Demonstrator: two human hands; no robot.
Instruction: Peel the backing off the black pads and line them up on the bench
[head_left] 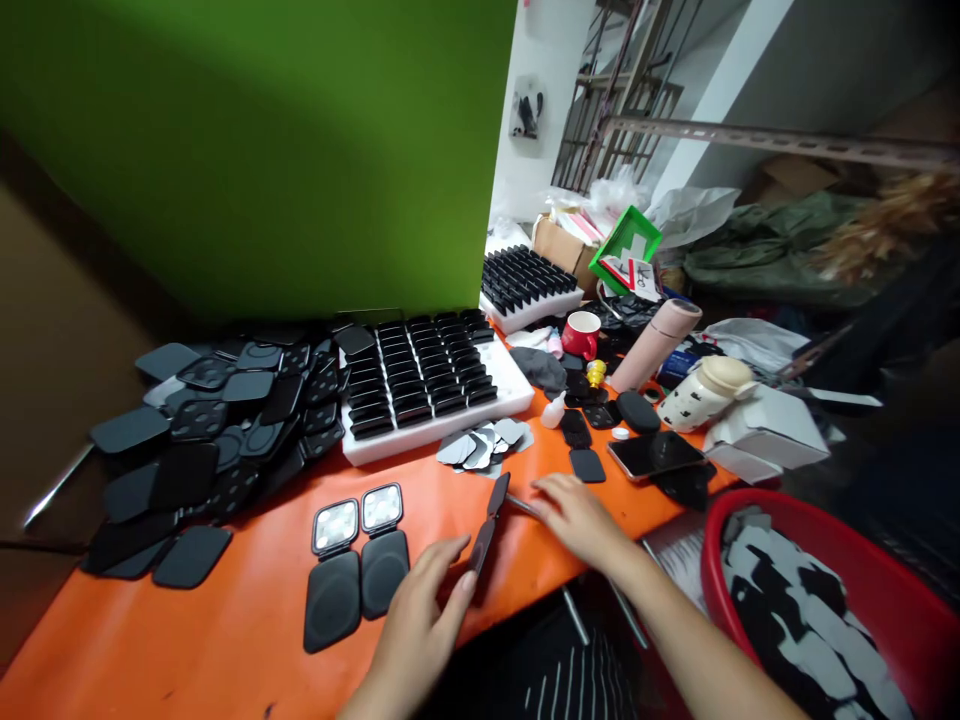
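Observation:
My left hand [424,610] grips a black hinged folding pad [485,540] by its lower half, with the pad opened out and tilted on edge above the orange table [247,640]. Between the fingers of my right hand [579,518] is a slim metal rod [523,506]; its far end meets the pad's upper half, near the hinge. Left of my hands lie two opened black folding pads, one [332,600] beside the other [385,572], each with a pale round-patterned inside showing in its upper half. Just beyond the held pad is a pile of thin silvery-grey sheets [486,445].
Black pads [225,400] are heaped at the left. A white foam tray [442,430] holds rows of black pieces. At right are a red mug [582,335], pink bottle [656,345], dropper bottle [553,411], phone [652,455] and red basin [716,560] of offcuts.

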